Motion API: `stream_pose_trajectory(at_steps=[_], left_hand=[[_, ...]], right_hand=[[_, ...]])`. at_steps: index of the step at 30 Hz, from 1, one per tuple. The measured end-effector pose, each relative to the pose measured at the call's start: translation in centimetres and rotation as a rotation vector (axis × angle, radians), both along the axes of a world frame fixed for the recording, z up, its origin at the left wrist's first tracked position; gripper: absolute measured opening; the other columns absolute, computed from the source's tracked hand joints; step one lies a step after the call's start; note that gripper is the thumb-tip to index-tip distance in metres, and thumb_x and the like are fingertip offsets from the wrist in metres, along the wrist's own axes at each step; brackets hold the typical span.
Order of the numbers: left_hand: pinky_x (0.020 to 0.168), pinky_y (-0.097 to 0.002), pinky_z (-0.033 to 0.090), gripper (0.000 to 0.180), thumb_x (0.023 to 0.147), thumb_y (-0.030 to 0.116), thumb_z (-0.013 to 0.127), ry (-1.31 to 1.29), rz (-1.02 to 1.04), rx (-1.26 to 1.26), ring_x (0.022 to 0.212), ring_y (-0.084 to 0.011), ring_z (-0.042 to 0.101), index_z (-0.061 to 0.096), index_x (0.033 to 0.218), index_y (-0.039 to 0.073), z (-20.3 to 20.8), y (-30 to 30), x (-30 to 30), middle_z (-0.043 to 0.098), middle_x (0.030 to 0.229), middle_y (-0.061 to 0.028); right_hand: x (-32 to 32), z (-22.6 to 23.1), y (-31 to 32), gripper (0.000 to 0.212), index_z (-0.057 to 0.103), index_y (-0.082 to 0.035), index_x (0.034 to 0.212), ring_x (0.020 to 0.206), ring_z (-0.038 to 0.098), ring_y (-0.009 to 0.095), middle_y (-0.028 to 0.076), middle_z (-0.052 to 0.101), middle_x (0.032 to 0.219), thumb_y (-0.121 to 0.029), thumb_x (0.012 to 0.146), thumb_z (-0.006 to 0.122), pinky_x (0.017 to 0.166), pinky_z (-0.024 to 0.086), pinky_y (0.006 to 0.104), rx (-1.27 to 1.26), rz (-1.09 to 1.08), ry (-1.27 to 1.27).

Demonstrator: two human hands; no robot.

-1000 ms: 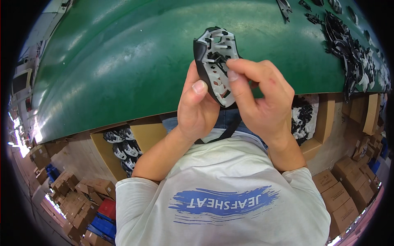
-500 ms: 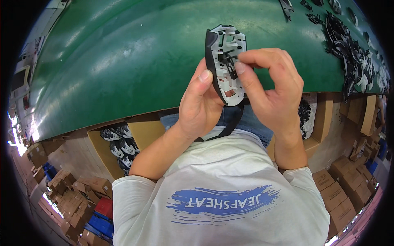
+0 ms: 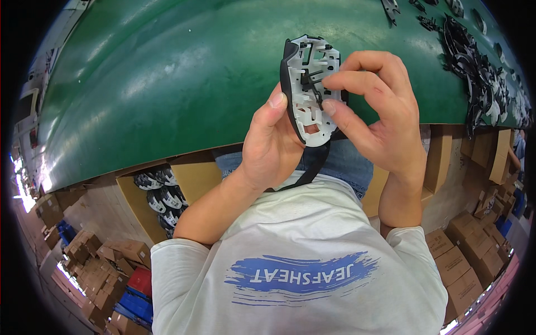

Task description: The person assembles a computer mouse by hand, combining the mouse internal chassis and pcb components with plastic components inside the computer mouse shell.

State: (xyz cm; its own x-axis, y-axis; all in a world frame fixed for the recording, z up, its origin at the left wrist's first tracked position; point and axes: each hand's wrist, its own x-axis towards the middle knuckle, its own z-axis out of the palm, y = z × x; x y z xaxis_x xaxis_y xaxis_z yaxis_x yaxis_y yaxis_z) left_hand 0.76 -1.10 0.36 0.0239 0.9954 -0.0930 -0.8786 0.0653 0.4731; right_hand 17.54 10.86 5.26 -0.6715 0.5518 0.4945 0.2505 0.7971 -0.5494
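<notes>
Left hand [image 3: 272, 139] cupped, right hand [image 3: 385, 114] arched

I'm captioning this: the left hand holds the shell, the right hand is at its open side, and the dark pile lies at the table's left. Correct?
No: the head view shows the dark pile at the right of the table. The left hand holds the shell, the right hand at its open side.

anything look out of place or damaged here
Yes, slightly: in the jumbled heap of parts at the table's right, one black piece pokes past the near edge. The held shell shows no clear damage.
</notes>
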Motion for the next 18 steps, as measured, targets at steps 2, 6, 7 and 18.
stream_pose_trajectory(at_steps=[2, 6, 7, 18], left_hand=[[0.107, -0.0394, 0.052, 0.056, 0.114, 0.04, 0.037, 0.026, 0.007, -0.063, 0.128, -0.0185, 0.062, 0.044, 0.157, 0.006, 0.4, 0.1, 0.1, 0.063, 0.142, -0.0085], [0.107, -0.0399, 0.052, 0.056, 0.115, 0.042, 0.036, 0.015, -0.011, -0.066, 0.127, -0.0184, 0.063, 0.044, 0.157, 0.006, -0.3, -0.1, 0.1, 0.063, 0.142, -0.0087], [0.111, -0.0443, 0.051, 0.057, 0.114, 0.043, 0.037, -0.023, -0.007, -0.031, 0.13, -0.023, 0.063, 0.048, 0.155, 0.006, -0.5, 0.0, 0.0, 0.064, 0.143, -0.011], [0.105, -0.039, 0.053, 0.053, 0.116, 0.041, 0.033, 0.044, -0.011, -0.157, 0.125, -0.017, 0.064, 0.045, 0.156, 0.008, 0.7, 0.2, 0.7, 0.065, 0.138, -0.0066]], right_hand=[[0.0, 0.3, 0.0, 0.035, 0.081, -0.008, 0.108, 0.102, 0.063, 0.025, 0.008, 0.068, 0.109, -0.008, 0.074, 0.09, 0.086, 0.052, 0.0375, -0.008, -0.016, -0.052], [0.1, -0.1, 0.1, 0.034, 0.081, -0.009, 0.108, 0.106, 0.062, 0.026, 0.007, 0.068, 0.113, -0.01, 0.075, 0.09, 0.089, 0.052, 0.0381, -0.008, -0.018, -0.061], [0.1, -0.2, 0.1, 0.034, 0.081, -0.01, 0.107, 0.106, 0.062, 0.026, 0.007, 0.068, 0.113, -0.01, 0.075, 0.091, 0.088, 0.051, 0.0384, -0.002, -0.017, -0.055], [0.0, 0.1, 0.4, 0.033, 0.082, -0.013, 0.107, 0.11, 0.062, 0.029, 0.007, 0.068, 0.119, -0.014, 0.075, 0.091, 0.095, 0.051, 0.0409, 0.046, 0.037, -0.085]])
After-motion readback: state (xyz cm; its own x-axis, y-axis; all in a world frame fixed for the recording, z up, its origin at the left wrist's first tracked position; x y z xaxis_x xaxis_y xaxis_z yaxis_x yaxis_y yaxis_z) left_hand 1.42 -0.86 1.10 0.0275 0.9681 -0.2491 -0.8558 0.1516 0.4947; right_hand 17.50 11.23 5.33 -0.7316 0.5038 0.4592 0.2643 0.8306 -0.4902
